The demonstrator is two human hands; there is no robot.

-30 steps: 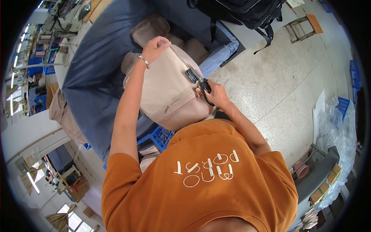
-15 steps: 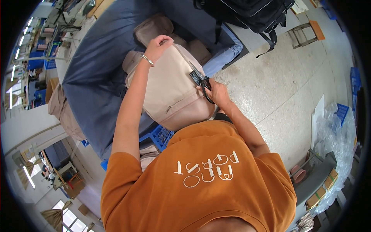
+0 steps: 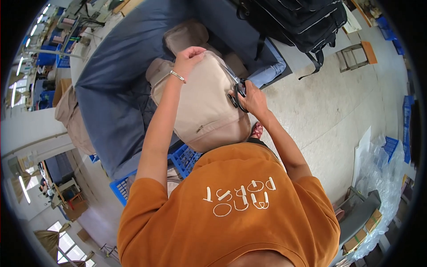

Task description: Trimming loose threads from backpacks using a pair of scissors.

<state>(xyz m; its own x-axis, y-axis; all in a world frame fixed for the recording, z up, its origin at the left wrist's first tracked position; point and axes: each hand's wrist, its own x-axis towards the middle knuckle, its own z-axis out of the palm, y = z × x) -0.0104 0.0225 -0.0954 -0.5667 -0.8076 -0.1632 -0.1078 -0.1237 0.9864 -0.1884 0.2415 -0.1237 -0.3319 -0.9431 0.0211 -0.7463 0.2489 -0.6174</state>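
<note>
A beige backpack lies in front of me, with a zip across its near part. My right hand is closed round the black handles of a pair of scissors at the bag's right side. The silver blades point up and left, along the bag's right edge. At the bag's far end is my left hand, its thumb and fingers drawn together in a pinch. Whatever lies between those fingertips is too small to make out. A bracelet circles the left wrist.
A large blue fabric-lined bin stands behind and left of the bag, with another beige bag inside. A black backpack sits at the far right. Blue crates stand near my left side; a stool is farther right.
The scissors have turned in my right hand and moved slightly away from me; their handles sit differently. My left hand stays pinched at the bag's far end. The whole view has shifted slightly.
</note>
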